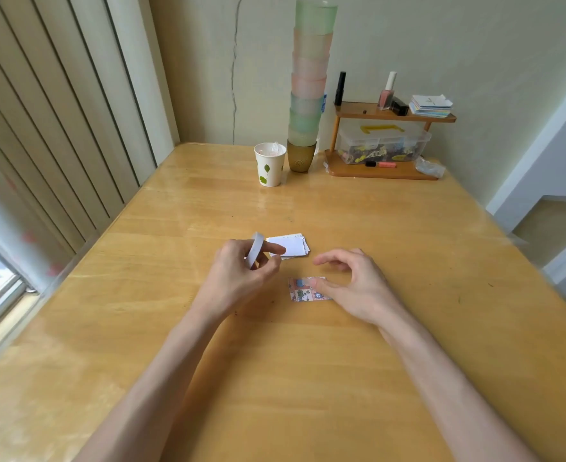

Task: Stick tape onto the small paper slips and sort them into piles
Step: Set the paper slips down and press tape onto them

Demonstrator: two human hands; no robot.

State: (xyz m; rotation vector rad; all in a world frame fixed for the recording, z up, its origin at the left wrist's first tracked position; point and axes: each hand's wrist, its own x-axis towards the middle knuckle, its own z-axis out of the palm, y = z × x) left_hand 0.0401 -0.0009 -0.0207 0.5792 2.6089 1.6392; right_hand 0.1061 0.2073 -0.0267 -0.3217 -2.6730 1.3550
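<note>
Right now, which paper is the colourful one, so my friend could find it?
On the wooden table, look by the right hand. The colourful slip lies flat at its thumb, nearer the person than the pile of slips. That pile is plain white; this one has little pictures.

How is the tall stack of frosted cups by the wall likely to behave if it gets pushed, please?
The stack of frosted cups probably tips easily: it is tall, narrow, and rests on one brown cup. Nested, it would likely topple as one column.
</note>
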